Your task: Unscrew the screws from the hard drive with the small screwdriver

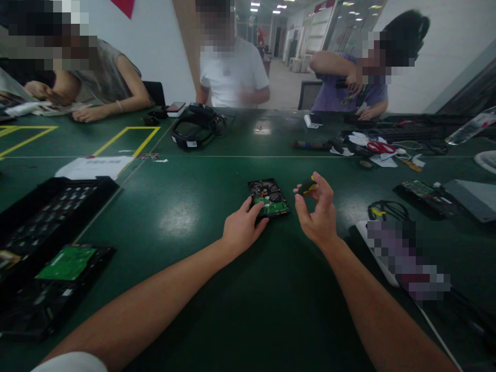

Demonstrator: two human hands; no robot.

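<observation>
A hard drive (267, 190) with a green circuit board lies on the dark green table in front of me. My left hand (242, 230) grips its near left corner, with fingers over the board and the thumb along the near edge. Between the thumb and fingers of my right hand (320, 212) is a screwdriver (307, 186) with a black and yellow handle. Its thin shaft points left towards the drive's right side; whether the tip touches the drive I cannot tell.
At left are a black slotted tray (34, 217) and another drive with a green board (70, 262). To the right lie a blurred-out device (403, 258), an opened drive (424, 196) and a grey box (476, 196). A black headset (196, 126) sits farther back. Three people sit across the table.
</observation>
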